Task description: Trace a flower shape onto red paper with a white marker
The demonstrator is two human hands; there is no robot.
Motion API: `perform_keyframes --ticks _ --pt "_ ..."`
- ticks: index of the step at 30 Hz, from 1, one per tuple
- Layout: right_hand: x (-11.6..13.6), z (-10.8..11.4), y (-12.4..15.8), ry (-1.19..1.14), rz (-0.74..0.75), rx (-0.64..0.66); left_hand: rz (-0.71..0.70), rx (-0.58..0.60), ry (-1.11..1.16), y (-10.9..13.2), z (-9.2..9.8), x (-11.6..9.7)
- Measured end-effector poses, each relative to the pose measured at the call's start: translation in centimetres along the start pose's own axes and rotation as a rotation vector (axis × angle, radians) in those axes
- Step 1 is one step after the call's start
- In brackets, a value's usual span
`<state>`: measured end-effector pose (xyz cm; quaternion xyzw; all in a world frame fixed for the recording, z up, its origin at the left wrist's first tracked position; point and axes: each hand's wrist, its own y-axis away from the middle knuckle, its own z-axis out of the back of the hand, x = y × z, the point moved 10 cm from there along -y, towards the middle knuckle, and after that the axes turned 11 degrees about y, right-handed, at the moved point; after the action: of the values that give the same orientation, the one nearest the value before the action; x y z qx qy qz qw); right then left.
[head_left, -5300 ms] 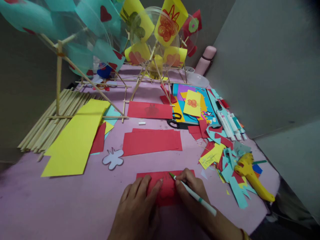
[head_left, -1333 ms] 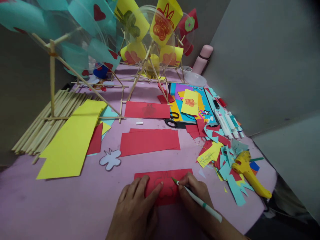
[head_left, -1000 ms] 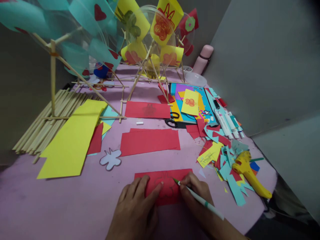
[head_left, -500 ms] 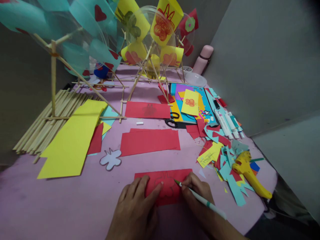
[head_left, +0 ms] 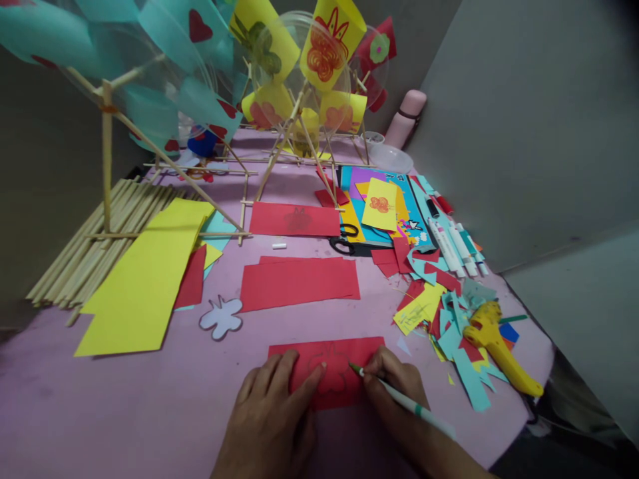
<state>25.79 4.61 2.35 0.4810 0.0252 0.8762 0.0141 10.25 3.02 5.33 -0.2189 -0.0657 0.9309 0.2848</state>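
A red paper strip with a butterfly outline drawn on it lies at the table's near edge. My left hand rests on its left part, fingers stretched out and pressing the paper flat. Pinched in my right hand is a white marker with a green tip, which meets the paper at the right side of the outline. Just up and left is a butterfly cutout with a dark edge. Beyond the strip lie stacked red strips, and farther back another red strip bears a dark butterfly.
Yellow paper and wooden sticks lie left. Stick-framed wheels with yellow paper cups stand behind. To the right are paper scraps, a yellow glue gun, several markers and black scissors.
The marker tip has shifted slightly right and down along the butterfly's outline. My left hand stays in place on the paper.
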Motion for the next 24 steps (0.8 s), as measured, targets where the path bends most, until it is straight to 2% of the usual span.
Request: perform_keyframes --ticks 8,14,18,24 --pt "0.1 0.1 0.1 0.004 0.059 -0.003 0.011 0.014 -0.005 0.1 -0.3 0.1" --pt "1.3 0.2 -0.2 0.070 0.064 0.033 0.004 0.020 -0.034 0.1 -0.2 0.1" --pt "2.1 0.3 -0.3 0.111 0.122 0.024 0.002 0.016 -0.015 0.1 -0.1 0.1" --pt "1.9 0.0 -0.1 0.159 0.137 0.028 -0.015 0.009 -0.020 0.0 -0.1 -0.1"
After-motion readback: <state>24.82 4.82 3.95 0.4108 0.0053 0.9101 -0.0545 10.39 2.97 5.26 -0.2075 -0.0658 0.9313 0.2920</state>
